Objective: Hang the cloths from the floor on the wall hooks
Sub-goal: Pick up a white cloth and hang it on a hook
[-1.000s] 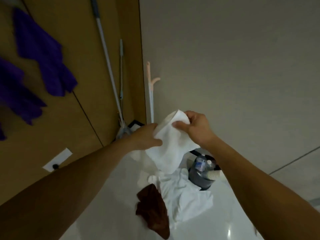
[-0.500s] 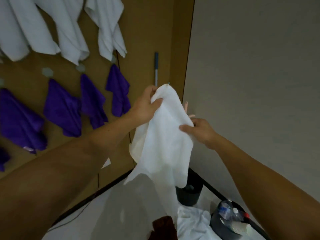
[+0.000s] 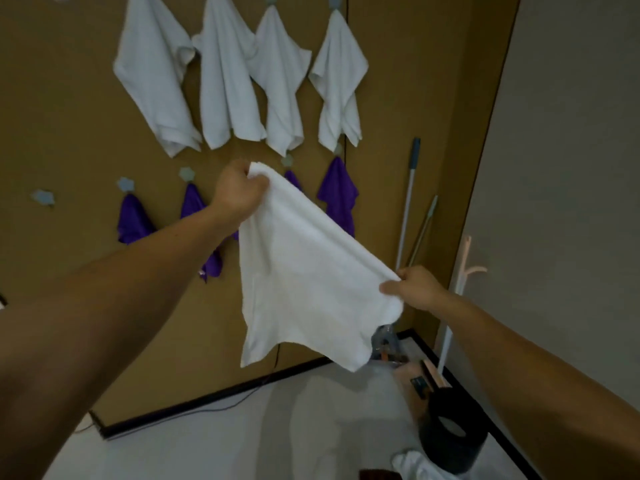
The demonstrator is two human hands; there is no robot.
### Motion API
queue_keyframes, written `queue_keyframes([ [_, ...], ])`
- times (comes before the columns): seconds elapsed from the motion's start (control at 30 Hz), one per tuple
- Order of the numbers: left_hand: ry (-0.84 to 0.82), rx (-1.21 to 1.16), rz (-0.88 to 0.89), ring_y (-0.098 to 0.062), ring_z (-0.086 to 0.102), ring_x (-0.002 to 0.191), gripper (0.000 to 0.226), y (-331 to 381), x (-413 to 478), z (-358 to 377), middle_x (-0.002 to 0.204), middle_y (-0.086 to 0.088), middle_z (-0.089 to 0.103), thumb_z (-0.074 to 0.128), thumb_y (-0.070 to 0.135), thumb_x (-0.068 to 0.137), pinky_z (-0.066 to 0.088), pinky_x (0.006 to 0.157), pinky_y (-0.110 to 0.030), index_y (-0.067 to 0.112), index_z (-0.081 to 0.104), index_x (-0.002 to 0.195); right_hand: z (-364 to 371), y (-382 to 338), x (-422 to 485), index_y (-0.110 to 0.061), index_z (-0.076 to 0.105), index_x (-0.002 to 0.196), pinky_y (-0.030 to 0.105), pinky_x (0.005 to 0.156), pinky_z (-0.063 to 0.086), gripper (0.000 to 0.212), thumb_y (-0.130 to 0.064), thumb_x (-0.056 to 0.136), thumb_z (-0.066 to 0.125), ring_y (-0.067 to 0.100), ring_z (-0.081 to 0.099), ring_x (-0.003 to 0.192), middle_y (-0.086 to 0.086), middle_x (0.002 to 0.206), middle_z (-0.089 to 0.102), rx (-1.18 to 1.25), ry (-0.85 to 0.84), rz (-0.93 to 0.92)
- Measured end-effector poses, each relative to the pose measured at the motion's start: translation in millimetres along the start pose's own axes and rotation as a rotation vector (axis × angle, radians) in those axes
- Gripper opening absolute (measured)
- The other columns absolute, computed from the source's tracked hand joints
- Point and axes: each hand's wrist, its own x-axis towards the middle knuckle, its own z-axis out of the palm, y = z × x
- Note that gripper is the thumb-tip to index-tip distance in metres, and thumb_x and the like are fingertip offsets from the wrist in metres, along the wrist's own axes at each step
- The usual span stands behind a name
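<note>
Two hands hold one white cloth (image 3: 304, 278) up in front of the brown wall (image 3: 69, 98), well apart from each other. The left hand (image 3: 239, 194), higher and farther, has its fingers curled round one top corner. The right hand (image 3: 417, 289), lower and to the right, pinches the other corner, so the top edge runs taut on a slant between them and the rest hangs loose. On the wall above, four hung white cloths (image 3: 225, 81) droop side by side from an upper row of hooks. Below them runs a row of purple cloths (image 3: 337, 195) on pale blue hooks, with a bare hook (image 3: 43, 197) at the far left. The held cloth and the left forearm cover part of this lower row, and one purple cloth shows only as a tip above the slanted edge. In the corner to the right, a mop handle (image 3: 408, 199) and a thin green stick (image 3: 424, 230) lean against the brown wall. A white stand (image 3: 464, 271) with pink pegs rises beside the grey wall (image 3: 571, 133). Small clutter behind the cloth's lower corner is too hidden to make out. On the pale floor (image 3: 207, 445), a black bin (image 3: 450, 434) sits under the right forearm. A crumpled cloth (image 3: 412, 462) lies just left of it and a dark cloth (image 3: 377, 474) at the bottom edge.
</note>
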Motion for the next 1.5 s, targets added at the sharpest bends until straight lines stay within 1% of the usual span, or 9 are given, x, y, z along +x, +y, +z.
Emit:
queue_keyframes([
  [0.2, 0.071, 0.373, -0.061, -0.021, 0.054, 0.072, 0.022, -57.6, -5.2, -69.8, 0.079, -0.005, 0.059, 0.062, 0.031, 0.084, 0.038, 0.058, -0.028, 0.008, 0.063, 0.086, 6.0, -43.3, 3.8, -0.008, 0.057, 0.119, 0.037, 0.084, 0.049, 0.037, -0.038, 0.101, 0.043, 0.029, 0.059, 0.1, 0.016, 0.117, 0.061, -0.2, 0.083, -0.052],
  [0.33, -0.001, 0.449, -0.214, -0.015, 0.051, 0.06, 0.028, -85.4, -11.0, -108.4, 0.064, 0.001, 0.055, 0.058, 0.036, 0.084, 0.031, 0.047, -0.026, 0.016, 0.056, 0.065, 23.4, -86.7, 5.3, 0.001, 0.061, 0.114, 0.039, 0.077, 0.051, 0.04, -0.029, 0.104, 0.036, 0.036, 0.065, 0.091, 0.023, 0.101, 0.067, -0.206, 0.073, -0.05],
  [0.6, -0.009, 0.252, -0.411, -0.022, 0.051, 0.063, 0.018, -151.2, -33.4, -169.2, 0.063, -0.008, 0.055, 0.059, 0.011, 0.081, 0.04, 0.059, -0.033, 0.0, 0.061, 0.067, 72.7, -144.7, 4.3, -0.004, 0.059, 0.085, 0.033, 0.067, 0.049, 0.006, -0.001, 0.088, 0.063, 0.022, 0.059, 0.074, 0.016, 0.098, 0.061, 0.5, 0.051, 0.101],
  [0.77, -0.004, -0.085, -0.577, -0.021, 0.052, 0.065, 0.011, -187.3, -38.4, -188.1, 0.08, -0.014, 0.058, 0.065, 0.009, 0.081, 0.043, 0.06, -0.032, -0.002, 0.064, 0.082, 93.3, -177.7, -5.4, -0.007, 0.062, 0.081, 0.031, 0.061, 0.048, 0.019, -0.022, 0.091, 0.059, 0.018, 0.058, 0.067, 0.007, 0.078, 0.061, 0.935, -0.015, 0.151],
  [0.9, -0.066, -0.507, -0.762, -0.016, 0.052, 0.065, 0.012, -197.6, -38.9, -198.8, 0.073, -0.005, 0.055, 0.059, 0.011, 0.085, 0.044, 0.06, -0.029, 0.013, 0.055, 0.075, 108.2, -192.5, -8.1, -0.001, 0.068, 0.1, 0.039, 0.089, 0.051, 0.017, -0.015, 0.092, 0.064, 0.02, 0.061, 0.083, 0.012, 0.101, 0.067, 0.954, 0.208, 0.153],
  [1.1, -0.175, -0.466, -0.799, -0.016, 0.05, 0.069, 0.02, -215.6, -30.3, -232.5, 0.078, -0.004, 0.055, 0.044, 0.0, 0.086, 0.043, 0.072, -0.035, 0.011, 0.058, 0.077, 116.7, -214.6, -18.7, -0.001, 0.054, 0.132, 0.03, 0.081, 0.051, 0.04, 0.005, 0.093, 0.051, 0.02, 0.061, 0.093, 0.013, 0.129, 0.058, 0.907, 0.095, 0.094],
  [1.23, -0.186, -0.445, -0.743, -0.02, 0.056, 0.083, 0.015, -222.1, -27.4, -251.1, 0.099, -0.007, 0.061, 0.053, 0.004, 0.089, 0.047, 0.075, -0.033, 0.006, 0.065, 0.097, 123.5, -231.4, -30.6, 0.003, 0.052, 0.13, 0.032, 0.079, 0.052, 0.043, 0.009, 0.09, 0.038, 0.023, 0.057, 0.093, 0.022, 0.137, 0.051, 0.978, 0.045, 0.125],
  [1.33, -0.177, -0.471, -0.704, -0.024, 0.057, 0.093, 0.023, -228.6, -24.0, -259.8, 0.111, -0.01, 0.06, 0.05, 0.001, 0.09, 0.048, 0.072, -0.036, 0.002, 0.063, 0.11, 130.1, -247.0, -38.5, 0.006, 0.048, 0.133, 0.03, 0.064, 0.057, 0.05, 0.011, 0.087, 0.03, 0.027, 0.056, 0.094, 0.018, 0.12, 0.056, 1.083, 0.069, 0.127],
  [1.5, -0.045, -0.409, -0.564, -0.028, 0.055, 0.105, 0.032, -226.6, -17.6, -254.1, 0.114, -0.011, 0.058, 0.037, -0.003, 0.094, 0.048, 0.079, -0.038, 0.0, 0.063, 0.112, 139.1, -257.6, -39.3, 0.001, 0.059, 0.123, 0.031, 0.084, 0.053, 0.045, 0.012, 0.085, 0.036, 0.022, 0.057, 0.095, 0.018, 0.127, 0.054, 1.095, 0.243, 0.045],
])
